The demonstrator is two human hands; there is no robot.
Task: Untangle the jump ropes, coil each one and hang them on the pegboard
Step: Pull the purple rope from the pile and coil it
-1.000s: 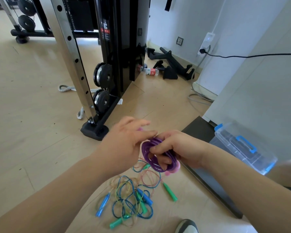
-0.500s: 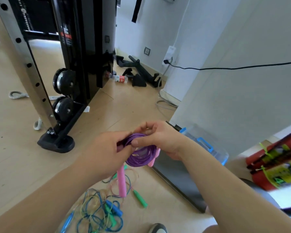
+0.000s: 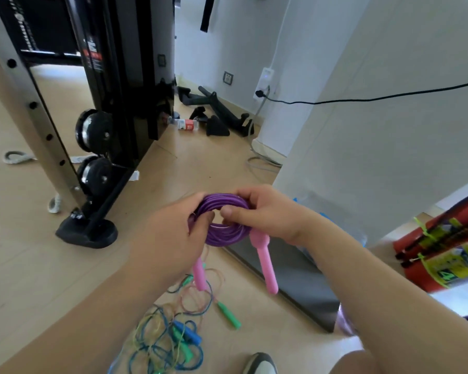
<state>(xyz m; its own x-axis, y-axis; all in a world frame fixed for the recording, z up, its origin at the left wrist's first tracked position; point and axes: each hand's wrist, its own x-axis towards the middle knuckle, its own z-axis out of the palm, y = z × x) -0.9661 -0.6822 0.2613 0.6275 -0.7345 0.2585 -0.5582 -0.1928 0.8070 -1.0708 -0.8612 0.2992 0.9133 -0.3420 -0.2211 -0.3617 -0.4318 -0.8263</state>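
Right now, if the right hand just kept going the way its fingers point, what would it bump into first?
Probably the left hand. The right hand points leftward across the purple rope coil that both hands grip, and the left hand's fingers sit right opposite. Depth is hard to judge from this one view.

Two pink handles [image 3: 265,261], two red extinguishers [image 3: 443,255], one purple coil [image 3: 224,225], two hands [image 3: 170,238].

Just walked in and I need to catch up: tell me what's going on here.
A person is holding a coiled purple jump rope in both hands, the left hand and right hand gripping opposite sides of the coil. Its two pink handles dangle below. On the floor underneath, a tangle of blue and green ropes lies unsorted. No pegboard is in view.
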